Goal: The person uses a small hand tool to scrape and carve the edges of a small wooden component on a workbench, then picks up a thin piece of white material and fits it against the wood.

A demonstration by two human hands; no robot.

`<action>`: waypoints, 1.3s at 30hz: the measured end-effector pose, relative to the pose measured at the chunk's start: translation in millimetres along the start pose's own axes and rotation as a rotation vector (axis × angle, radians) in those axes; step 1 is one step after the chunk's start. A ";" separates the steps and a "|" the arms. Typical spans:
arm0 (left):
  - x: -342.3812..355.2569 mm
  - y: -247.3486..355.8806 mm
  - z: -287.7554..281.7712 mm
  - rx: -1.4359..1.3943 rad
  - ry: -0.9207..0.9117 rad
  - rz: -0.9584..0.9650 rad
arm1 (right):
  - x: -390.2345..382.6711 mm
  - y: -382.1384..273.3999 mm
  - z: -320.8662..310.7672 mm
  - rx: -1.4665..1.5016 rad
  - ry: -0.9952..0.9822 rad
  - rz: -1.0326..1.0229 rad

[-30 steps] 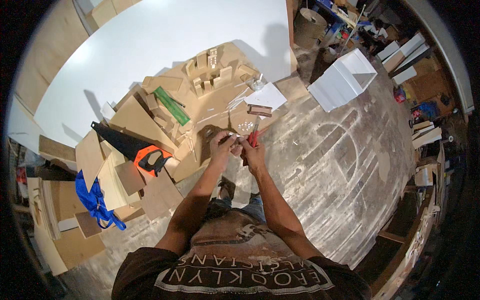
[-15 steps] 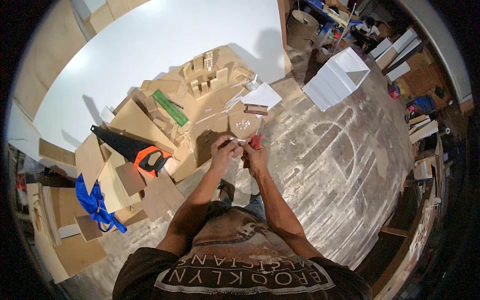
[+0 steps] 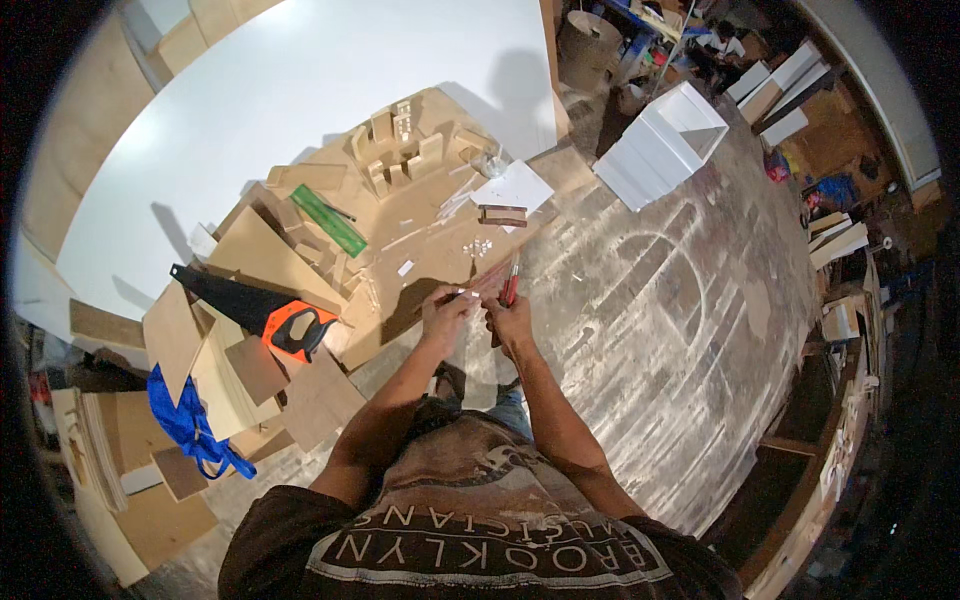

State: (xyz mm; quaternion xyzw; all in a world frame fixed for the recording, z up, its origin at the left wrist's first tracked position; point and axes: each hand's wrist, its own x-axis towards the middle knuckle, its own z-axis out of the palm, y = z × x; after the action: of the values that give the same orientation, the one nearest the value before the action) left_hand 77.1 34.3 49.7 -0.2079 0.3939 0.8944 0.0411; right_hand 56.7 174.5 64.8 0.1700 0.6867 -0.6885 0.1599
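Observation:
My left hand [image 3: 445, 314] is closed, pinching a small white piece [image 3: 470, 294] at its fingertips. Close beside it, my right hand [image 3: 511, 320] is wrapped round a red-handled tool [image 3: 512, 286] with a slim metal tip pointing away from me; its exact kind is hard to tell. Both hands are held over the near edge of a brown board [image 3: 425, 240]. Beyond them lies a cluster of small white bits [image 3: 477, 247]. Left of these is a single white rectangle [image 3: 405, 268]. A brown wooden block [image 3: 502, 215] rests on a white sheet [image 3: 522, 188].
A handsaw [image 3: 300, 330] with an orange-and-black handle lies on wood panels at left, near a blue strap bundle [image 3: 185, 420]. A green strip [image 3: 330, 221] and wooden blocks [image 3: 400, 160] sit on the board. A white box [image 3: 660, 147] stands on the worn floor [image 3: 650, 370] at right.
The hands have drawn slightly apart, and the tool's tip shows less plainly. A white rectangle now shows on the board left of the bits. The whole view has shifted a little.

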 end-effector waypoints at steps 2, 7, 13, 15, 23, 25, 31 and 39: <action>5.2 -3.5 -7.8 0.032 0.013 -0.022 | -0.2 5.8 -3.2 0.013 -0.021 0.018; 22.4 -14.5 -9.5 0.066 -0.064 -0.077 | -2.0 4.7 -10.6 0.155 0.025 0.061; 43.3 -15.5 10.2 0.336 -0.151 -0.055 | 2.3 3.5 -31.6 0.217 0.087 -0.013; 60.4 -13.3 3.2 0.563 -0.128 0.014 | 0.8 1.9 -45.4 0.163 0.087 0.022; 102.1 -4.7 8.0 1.302 0.145 0.754 | -1.6 18.9 -84.4 0.170 0.116 -0.007; 99.5 -4.5 18.8 1.300 0.158 0.753 | -2.7 20.5 -92.1 0.156 0.129 0.020; 94.8 -1.8 35.0 1.500 0.163 0.636 | -6.7 21.0 -111.9 0.124 0.075 0.037; 82.9 16.6 42.2 1.630 0.130 0.811 | -9.1 17.5 -119.5 0.075 0.057 0.073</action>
State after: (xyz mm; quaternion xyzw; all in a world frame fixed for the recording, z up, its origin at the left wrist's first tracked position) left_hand -16.6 45.9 53.1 -0.0102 0.9482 0.2715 -0.1647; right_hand 74.5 293.8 53.4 0.2204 0.6582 -0.7021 0.1588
